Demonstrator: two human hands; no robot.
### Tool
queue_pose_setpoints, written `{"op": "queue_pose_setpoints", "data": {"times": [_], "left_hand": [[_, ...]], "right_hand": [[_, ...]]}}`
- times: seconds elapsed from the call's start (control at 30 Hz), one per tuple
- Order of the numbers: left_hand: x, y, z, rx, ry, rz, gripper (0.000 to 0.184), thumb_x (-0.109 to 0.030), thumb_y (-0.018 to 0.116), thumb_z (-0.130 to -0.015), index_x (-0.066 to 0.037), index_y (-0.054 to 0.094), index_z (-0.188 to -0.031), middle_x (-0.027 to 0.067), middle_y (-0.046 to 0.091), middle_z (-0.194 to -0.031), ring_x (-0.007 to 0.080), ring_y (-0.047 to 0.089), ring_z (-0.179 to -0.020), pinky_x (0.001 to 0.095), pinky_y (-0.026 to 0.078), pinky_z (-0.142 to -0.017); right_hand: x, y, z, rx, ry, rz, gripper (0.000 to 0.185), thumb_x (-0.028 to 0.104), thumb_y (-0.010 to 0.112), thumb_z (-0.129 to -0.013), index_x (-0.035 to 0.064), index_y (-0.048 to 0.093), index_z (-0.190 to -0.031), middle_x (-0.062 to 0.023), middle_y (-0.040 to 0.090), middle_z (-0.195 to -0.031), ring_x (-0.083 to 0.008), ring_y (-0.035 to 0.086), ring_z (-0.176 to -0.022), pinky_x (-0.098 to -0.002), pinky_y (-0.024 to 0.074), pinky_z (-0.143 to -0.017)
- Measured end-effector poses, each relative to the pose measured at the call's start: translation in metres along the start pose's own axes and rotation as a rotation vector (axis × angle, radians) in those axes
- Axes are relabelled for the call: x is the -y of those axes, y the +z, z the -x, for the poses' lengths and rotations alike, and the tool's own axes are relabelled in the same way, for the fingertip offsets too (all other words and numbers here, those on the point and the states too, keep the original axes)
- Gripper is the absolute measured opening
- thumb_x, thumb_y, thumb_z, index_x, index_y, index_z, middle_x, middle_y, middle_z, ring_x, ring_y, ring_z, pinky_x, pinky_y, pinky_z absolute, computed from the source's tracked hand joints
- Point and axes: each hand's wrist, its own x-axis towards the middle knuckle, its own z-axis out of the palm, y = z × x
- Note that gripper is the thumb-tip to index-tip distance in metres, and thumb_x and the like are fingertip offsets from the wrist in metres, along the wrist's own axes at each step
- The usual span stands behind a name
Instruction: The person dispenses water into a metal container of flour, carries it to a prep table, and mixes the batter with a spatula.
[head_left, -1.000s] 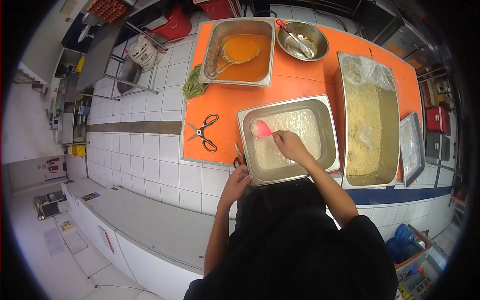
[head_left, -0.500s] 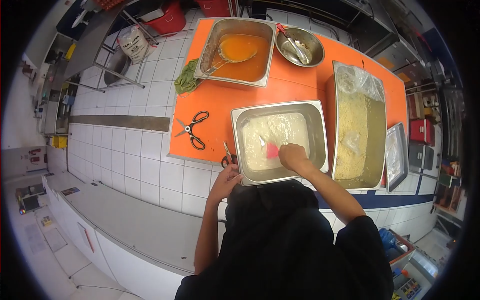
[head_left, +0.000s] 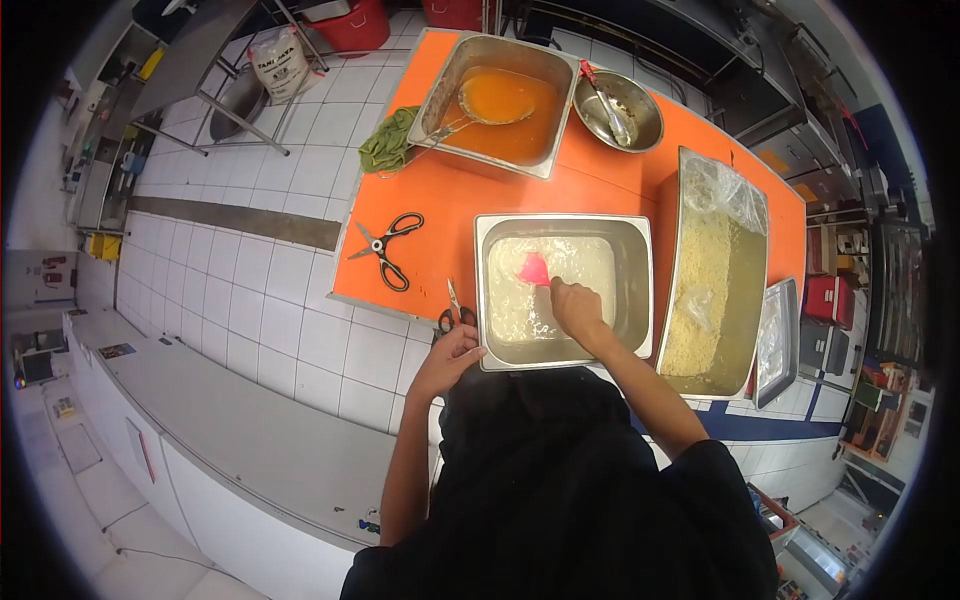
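My right hand (head_left: 580,312) is closed round the handle of a pink scoop (head_left: 534,269), whose head dips into the whitish liquid (head_left: 520,315) in a steel pan (head_left: 632,232). At the pan's lower left corner, my left hand (head_left: 452,358) grips the rim. Black-handled scissors (head_left: 454,306) lie just beyond that hand, partly hidden. A second pair of scissors (head_left: 388,249) lies spread apart on the orange table (head_left: 430,200).
Behind are a pan of orange liquid (head_left: 510,140) with a wire strainer, a green cloth (head_left: 387,142) and a metal bowl (head_left: 640,105) with tongs. A deep pan (head_left: 752,250) of yellowish grains and a plastic-covered tray (head_left: 776,342) stand at right.
The scoop has gone from the left of the pan to near its lower middle, then up and slightly left. My left hand stays at the corner. The camera view has shifted.
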Motion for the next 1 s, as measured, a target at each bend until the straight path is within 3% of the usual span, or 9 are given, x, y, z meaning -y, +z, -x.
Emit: {"op": "queue_pose_setpoints", "data": {"times": [0.23, 0.43, 0.57, 0.7, 0.77, 0.87, 1.0], "left_hand": [[0.000, 0.002, 0.002, -0.009, -0.003, 0.005, 0.020, -0.014, 0.067, -0.093, -0.003, 0.056, -0.105, -0.0005, 0.058, -0.090, 0.0078, 0.056, -0.082, 0.0234, 0.045, -0.076], [-0.003, -0.002, 0.000, 0.017, -0.040, 0.015, 0.021, -0.015, 0.068, -0.092, -0.003, 0.056, -0.103, -0.0004, 0.057, -0.089, 0.0074, 0.054, -0.080, 0.0233, 0.045, -0.075], [-0.004, -0.001, -0.002, -0.007, -0.005, -0.001, 0.022, -0.016, 0.069, -0.091, -0.003, 0.055, -0.103, -0.0006, 0.057, -0.088, 0.0068, 0.053, -0.079, 0.0228, 0.044, -0.073], [0.007, -0.003, -0.002, -0.006, -0.009, -0.001, 0.026, -0.017, 0.070, -0.091, -0.003, 0.055, -0.106, -0.0001, 0.057, -0.089, 0.0071, 0.054, -0.080, 0.0229, 0.045, -0.073], [0.008, -0.004, -0.004, 0.004, 0.001, 0.001, 0.028, -0.017, 0.071, -0.090, -0.003, 0.054, -0.108, 0.0002, 0.056, -0.089, 0.0073, 0.054, -0.080, 0.0230, 0.045, -0.073], [0.003, -0.004, -0.002, 0.008, -0.019, 0.037, 0.022, -0.013, 0.069, -0.092, -0.005, 0.055, -0.107, -0.0017, 0.060, -0.093, 0.0058, 0.056, -0.083, 0.0226, 0.045, -0.078], [-0.002, -0.003, -0.002, 0.013, -0.023, 0.026, 0.026, -0.015, 0.070, -0.091, -0.004, 0.054, -0.109, -0.0001, 0.059, -0.092, 0.0072, 0.056, -0.083, 0.0233, 0.045, -0.077]], "right_hand": [[0.024, -0.050, 0.015, 0.028, -0.162, 0.102, 0.013, 0.011, 0.052, -0.088, 0.0034, 0.061, -0.085, -0.0172, 0.068, -0.069, -0.0323, 0.070, -0.062, -0.0403, 0.0558, -0.054], [0.044, -0.008, 0.009, 0.006, -0.244, 0.172, 0.009, 0.011, 0.054, -0.086, 0.0054, 0.062, -0.084, -0.0133, 0.069, -0.068, -0.0268, 0.070, -0.060, -0.0381, 0.0556, -0.053], [0.027, 0.009, 0.012, 0.028, -0.226, 0.209, 0.009, 0.012, 0.054, -0.085, 0.0060, 0.060, -0.088, -0.0124, 0.067, -0.066, -0.0282, 0.068, -0.058, -0.0394, 0.0533, -0.052], [0.036, -0.049, 0.032, 0.071, -0.276, 0.216, 0.009, 0.012, 0.055, -0.084, 0.0064, 0.060, -0.089, -0.0118, 0.066, -0.066, -0.0283, 0.068, -0.060, -0.0396, 0.0533, -0.054], [0.041, -0.055, 0.043, 0.135, -0.349, 0.267, 0.009, 0.013, 0.056, -0.085, 0.0081, 0.063, -0.089, -0.0099, 0.069, -0.073, -0.0234, 0.070, -0.066, -0.0362, 0.0542, -0.056], [0.032, -0.011, 0.044, 0.139, -0.410, 0.255, 0.010, 0.013, 0.056, -0.086, 0.0079, 0.062, -0.089, -0.0106, 0.069, -0.076, -0.0247, 0.070, -0.068, -0.0370, 0.0547, -0.058], [0.013, -0.004, 0.039, 0.207, -0.331, 0.284, 0.011, 0.013, 0.055, -0.086, 0.0075, 0.063, -0.090, -0.0106, 0.069, -0.075, -0.0258, 0.070, -0.068, -0.0373, 0.0548, -0.059]]}}
